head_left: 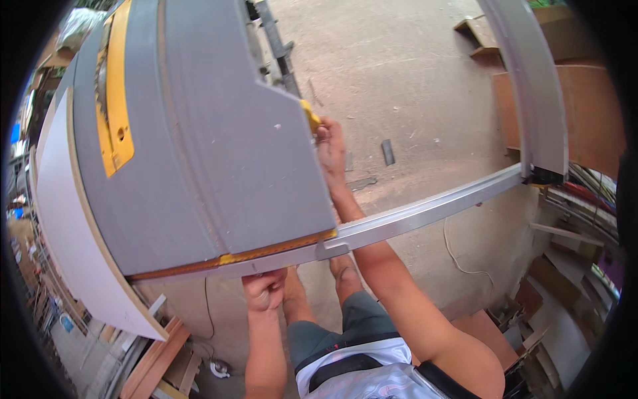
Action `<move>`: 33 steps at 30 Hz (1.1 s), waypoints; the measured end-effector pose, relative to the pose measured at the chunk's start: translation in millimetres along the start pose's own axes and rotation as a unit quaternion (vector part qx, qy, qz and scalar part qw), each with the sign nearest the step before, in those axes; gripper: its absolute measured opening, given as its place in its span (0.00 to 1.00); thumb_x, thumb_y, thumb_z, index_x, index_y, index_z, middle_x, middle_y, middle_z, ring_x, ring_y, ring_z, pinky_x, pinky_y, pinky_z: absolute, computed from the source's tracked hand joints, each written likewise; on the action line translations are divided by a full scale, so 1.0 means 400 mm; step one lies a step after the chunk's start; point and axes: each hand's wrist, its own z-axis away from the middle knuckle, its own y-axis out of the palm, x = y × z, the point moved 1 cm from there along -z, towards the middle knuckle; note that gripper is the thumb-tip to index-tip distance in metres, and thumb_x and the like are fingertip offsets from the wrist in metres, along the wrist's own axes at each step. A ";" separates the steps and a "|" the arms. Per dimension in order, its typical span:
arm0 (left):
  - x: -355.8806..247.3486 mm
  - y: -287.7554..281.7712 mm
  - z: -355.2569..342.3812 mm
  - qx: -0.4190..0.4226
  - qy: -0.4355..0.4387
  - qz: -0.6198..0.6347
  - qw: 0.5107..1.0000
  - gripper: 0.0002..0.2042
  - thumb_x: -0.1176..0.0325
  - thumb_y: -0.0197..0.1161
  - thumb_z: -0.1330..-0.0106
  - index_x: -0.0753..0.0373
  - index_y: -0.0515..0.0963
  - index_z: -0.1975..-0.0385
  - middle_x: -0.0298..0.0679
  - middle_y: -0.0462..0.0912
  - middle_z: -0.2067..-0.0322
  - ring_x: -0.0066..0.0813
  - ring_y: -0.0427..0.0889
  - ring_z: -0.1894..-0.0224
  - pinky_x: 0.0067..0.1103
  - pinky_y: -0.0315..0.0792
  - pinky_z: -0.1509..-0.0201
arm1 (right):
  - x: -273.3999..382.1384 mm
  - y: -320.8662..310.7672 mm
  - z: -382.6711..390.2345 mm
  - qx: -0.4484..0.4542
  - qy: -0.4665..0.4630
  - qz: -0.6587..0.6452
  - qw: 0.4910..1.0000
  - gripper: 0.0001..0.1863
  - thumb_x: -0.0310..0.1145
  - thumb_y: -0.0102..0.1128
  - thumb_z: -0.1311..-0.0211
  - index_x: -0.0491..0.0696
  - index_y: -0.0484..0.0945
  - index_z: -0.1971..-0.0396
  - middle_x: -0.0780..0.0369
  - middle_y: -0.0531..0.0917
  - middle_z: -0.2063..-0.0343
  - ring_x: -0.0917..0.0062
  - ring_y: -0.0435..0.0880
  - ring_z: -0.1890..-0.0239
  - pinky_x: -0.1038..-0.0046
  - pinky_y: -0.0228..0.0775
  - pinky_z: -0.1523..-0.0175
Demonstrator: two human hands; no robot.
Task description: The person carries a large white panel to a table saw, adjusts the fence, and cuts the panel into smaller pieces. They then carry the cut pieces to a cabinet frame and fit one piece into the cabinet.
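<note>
A grey table saw (219, 133) fills the left and middle of the view, its blade slot set in a yellow insert (119, 93). Along its near edge runs a silver metal rail (412, 223), extended far to the right, with a yellow measuring strip (279, 249) beside it. My left hand (264, 290) is closed just under this rail, its fingers curled; what they hold is hidden. Reaching beneath the rail, my right arm ends at the table's right side. There my right hand (330, 149) grips a yellow lever (310, 117), partly covered by the fingers.
The silver rip fence (531, 86) stands off to the right, joined to the rail's end. A white-faced board (73, 219) lies along the saw's left side. Wood offcuts (551, 292) are piled at lower right, and a cable (458, 259) and a dark scrap (388, 152) lie on the floor.
</note>
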 end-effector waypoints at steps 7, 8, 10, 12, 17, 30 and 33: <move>-0.005 -0.016 -0.002 0.028 -0.033 0.037 0.998 0.29 0.89 0.55 0.49 0.61 0.73 0.44 0.40 0.78 0.63 0.25 0.72 0.73 0.18 0.65 0.76 | -0.066 -0.061 -0.017 0.025 0.005 0.050 0.998 0.19 0.42 0.60 0.26 0.42 0.76 0.48 0.54 0.77 0.56 0.67 0.78 0.55 0.65 0.72 0.51; -0.001 -0.015 -0.003 0.028 -0.044 0.031 0.998 0.28 0.89 0.55 0.49 0.61 0.73 0.45 0.40 0.78 0.63 0.25 0.72 0.73 0.19 0.65 0.76 | -0.089 -0.094 0.008 0.037 0.019 0.035 0.999 0.20 0.43 0.63 0.28 0.42 0.77 0.48 0.54 0.77 0.56 0.67 0.78 0.55 0.65 0.72 0.51; -0.006 -0.005 -0.017 0.048 -0.027 0.002 0.998 0.27 0.89 0.57 0.47 0.60 0.74 0.46 0.39 0.79 0.64 0.26 0.73 0.72 0.23 0.69 0.72 | -0.131 -0.156 0.064 0.036 -0.001 0.086 0.996 0.22 0.44 0.67 0.32 0.41 0.79 0.50 0.53 0.78 0.55 0.66 0.79 0.56 0.65 0.72 0.52; -0.010 0.011 -0.019 0.043 -0.031 -0.021 0.998 0.25 0.86 0.61 0.43 0.58 0.75 0.45 0.38 0.81 0.62 0.27 0.78 0.67 0.21 0.70 0.67 | -0.174 -0.232 0.159 0.092 0.069 0.141 0.983 0.19 0.42 0.67 0.33 0.40 0.80 0.54 0.52 0.81 0.58 0.63 0.82 0.55 0.63 0.74 0.50; -0.064 -0.022 0.032 0.078 -0.080 -0.124 0.986 0.27 0.71 0.70 0.32 0.57 0.70 0.34 0.39 0.82 0.53 0.27 0.82 0.55 0.21 0.76 0.54 | -0.192 -0.364 0.433 0.265 0.160 0.210 0.927 0.15 0.40 0.65 0.32 0.42 0.79 0.60 0.59 0.84 0.69 0.74 0.83 0.66 0.69 0.75 0.58; -0.556 -1.112 0.503 -0.343 0.001 0.018 0.939 0.13 0.58 0.64 0.27 0.56 0.77 0.51 0.35 0.84 0.59 0.27 0.82 0.61 0.25 0.77 0.59 | 0.202 0.581 0.844 0.447 0.278 -0.107 0.843 0.22 0.46 0.53 0.23 0.45 0.75 0.41 0.60 0.82 0.47 0.71 0.83 0.51 0.63 0.76 0.43; -0.758 -1.281 0.566 -0.373 0.061 0.018 0.926 0.14 0.56 0.62 0.26 0.56 0.77 0.48 0.35 0.84 0.58 0.27 0.82 0.59 0.25 0.77 0.57 | 0.268 0.790 0.964 0.465 0.076 0.037 0.881 0.23 0.46 0.53 0.23 0.44 0.74 0.40 0.59 0.82 0.45 0.70 0.82 0.50 0.62 0.76 0.42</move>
